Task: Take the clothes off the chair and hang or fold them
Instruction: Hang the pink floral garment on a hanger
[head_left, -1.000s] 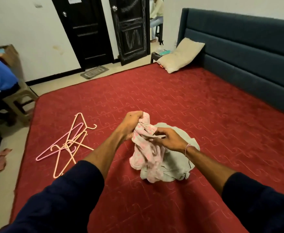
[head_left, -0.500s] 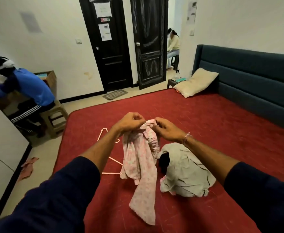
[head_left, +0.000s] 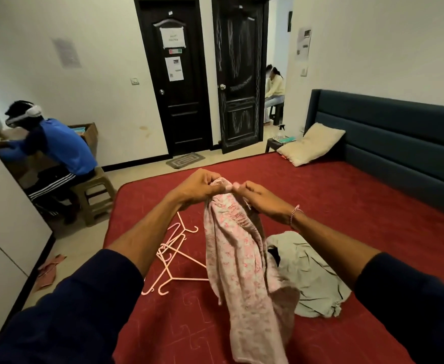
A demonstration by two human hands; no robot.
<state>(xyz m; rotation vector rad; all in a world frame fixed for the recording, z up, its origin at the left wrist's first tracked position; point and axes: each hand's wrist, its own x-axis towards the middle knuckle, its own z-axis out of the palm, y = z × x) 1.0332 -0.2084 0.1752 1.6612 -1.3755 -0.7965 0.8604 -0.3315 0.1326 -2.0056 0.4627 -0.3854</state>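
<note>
A pink floral garment (head_left: 241,264) hangs in the air above the red bed (head_left: 347,206), its lower end reaching down near the bed surface. My left hand (head_left: 198,186) and my right hand (head_left: 261,199) both pinch its top edge, close together. A pale grey-green garment (head_left: 312,279) lies crumpled on the bed, just right of the hanging one. Several pink hangers (head_left: 174,254) lie tangled on the bed to the left of it.
A person in blue (head_left: 57,148) sits on a plastic stool (head_left: 94,193) at the left by the bed's corner. A beige pillow (head_left: 311,143) leans on the dark headboard (head_left: 399,143). Two dark doors stand at the back; another person sits beyond. Pink cloth (head_left: 48,271) lies on the floor.
Both hands have raised the pink garment off the grey-green one, and it now hangs lengthwise. My view has tilted upward, showing more of the room.
</note>
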